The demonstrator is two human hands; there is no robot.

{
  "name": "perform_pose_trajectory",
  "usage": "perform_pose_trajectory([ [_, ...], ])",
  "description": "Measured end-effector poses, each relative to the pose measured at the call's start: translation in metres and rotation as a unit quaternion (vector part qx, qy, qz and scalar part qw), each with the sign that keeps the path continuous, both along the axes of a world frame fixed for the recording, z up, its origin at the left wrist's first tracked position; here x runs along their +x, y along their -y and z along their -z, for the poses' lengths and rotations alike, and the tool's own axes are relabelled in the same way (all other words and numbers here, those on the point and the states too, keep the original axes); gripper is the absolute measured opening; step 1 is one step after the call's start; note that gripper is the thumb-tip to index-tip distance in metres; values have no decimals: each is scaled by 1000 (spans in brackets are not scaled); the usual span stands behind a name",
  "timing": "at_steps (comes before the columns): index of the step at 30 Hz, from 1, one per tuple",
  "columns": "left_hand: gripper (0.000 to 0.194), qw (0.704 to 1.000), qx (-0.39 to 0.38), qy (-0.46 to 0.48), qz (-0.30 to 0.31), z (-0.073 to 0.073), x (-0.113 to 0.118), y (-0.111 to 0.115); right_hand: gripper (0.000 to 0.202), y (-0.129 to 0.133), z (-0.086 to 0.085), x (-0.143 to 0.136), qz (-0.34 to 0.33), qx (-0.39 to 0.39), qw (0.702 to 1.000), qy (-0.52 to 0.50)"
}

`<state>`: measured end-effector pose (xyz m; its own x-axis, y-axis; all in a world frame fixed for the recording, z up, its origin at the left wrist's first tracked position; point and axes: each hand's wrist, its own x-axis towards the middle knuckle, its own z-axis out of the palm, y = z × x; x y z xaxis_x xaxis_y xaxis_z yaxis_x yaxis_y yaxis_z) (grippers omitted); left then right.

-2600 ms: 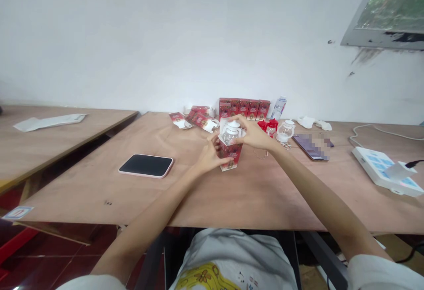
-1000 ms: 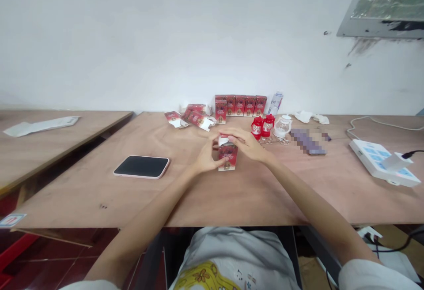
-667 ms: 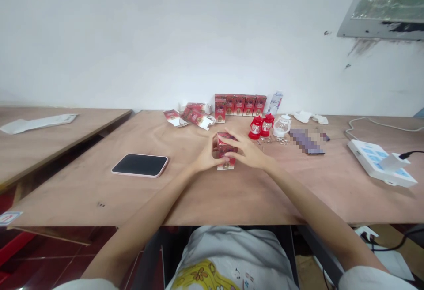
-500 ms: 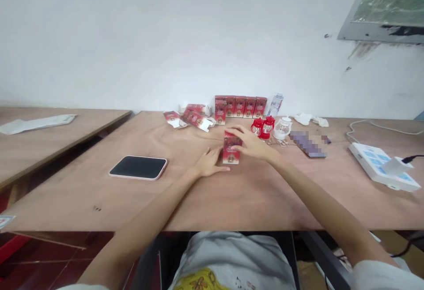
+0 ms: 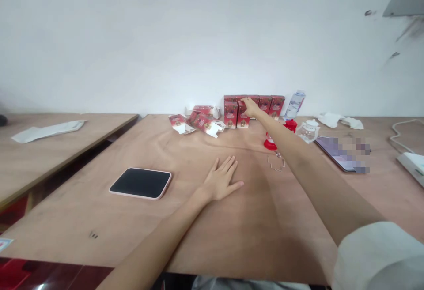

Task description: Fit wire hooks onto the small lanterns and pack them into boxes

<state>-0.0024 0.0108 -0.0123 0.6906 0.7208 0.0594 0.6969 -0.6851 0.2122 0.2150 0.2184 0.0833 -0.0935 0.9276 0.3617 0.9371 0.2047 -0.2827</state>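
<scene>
My left hand (image 5: 221, 178) lies flat on the wooden table (image 5: 198, 232), fingers spread, with nothing under it that shows. Stretched out to the back, my right hand (image 5: 251, 108) has its fingers on a small red box (image 5: 243, 115) that stands upright in front of a row of similar boxes (image 5: 277, 106). Directly left of the held box stands another red box (image 5: 230, 114). Flattened or opened red and white boxes (image 5: 207, 123) lie in a heap farther left. Red lantern-shaped items (image 5: 290, 125) and a white one (image 5: 308, 131) are partly hidden by my right forearm.
A phone (image 5: 141, 183) lies at the left. Toward the right are a clear bottle (image 5: 295, 104), crumpled white tissues (image 5: 331, 119), a flat purplish device (image 5: 341, 154) and a white power strip (image 5: 414, 166). A second table (image 5: 66, 148) stands at the left across a gap.
My right hand has carried the red box from mid-table to the front of the row at the back. My left hand now lies spread, away from the box. The view has shifted.
</scene>
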Motion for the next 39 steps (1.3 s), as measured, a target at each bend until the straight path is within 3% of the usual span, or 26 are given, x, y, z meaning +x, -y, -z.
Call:
perform_pose_trajectory([
  [6, 74, 1000, -10, 9, 3, 0, -1, -1, 69, -4, 5, -7, 25, 27, 999, -18],
  [9, 75, 1000, -12, 8, 6, 0, -1, -1, 56, 16, -2, -10, 51, 157, 985, -55],
  [11, 75, 1000, -13, 3, 5, 0, -1, -2, 46, 37, -7, -11, 39, 256, 964, -57],
  [12, 75, 1000, -15, -1, 3, 0, -1, -2, 42, 48, -9, -10, 20, 270, 962, -34],
  [14, 74, 1000, -18, -8, 1, -1, 0, -2, 35, 72, -9, -3, -10, 237, 970, 53],
  [17, 75, 1000, -16, -15, 1, -2, 0, -3, 31, 102, -5, 19, 32, 115, 979, 166],
  [21, 75, 1000, -9, -6, -3, -2, 2, -4, 37, 131, 5, 53, 75, -6, 979, 189],
  [24, 74, 1000, -7, 1, -6, -2, 3, -5, 33, 146, 7, 66, 47, -8, 984, 170],
  [28, 73, 999, -19, 25, -9, -3, 0, -6, 32, 157, 3, 66, 26, 52, 991, 118],
  [31, 74, 992, -55, 108, -24, -2, 2, -7, 33, 166, 10, 50, 24, 112, 993, -22],
  [32, 74, 982, -77, 167, -33, -1, 5, -7, 32, 171, 16, 40, 9, 133, 981, -140],
  [33, 74, 961, -107, 253, -43, 0, 11, -7, 30, 177, 25, 28, -18, 130, 951, -280],
  [34, 72, 924, -140, 352, -56, 2, 17, -8, 27, 184, 36, 15, -30, 121, 942, -312],
  [36, 63, 821, -190, 532, -82, 6, 31, -8, 23, 199, 59, -11, -54, 103, 937, -329],
  [37, 58, 780, -197, 586, -99, 7, 38, -7, 22, 207, 70, -22, -65, 97, 935, -334],
  [39, 53, 737, -187, 635, -134, 9, 46, -7, 20, 219, 85, -30, -76, 90, 936, -332],
])
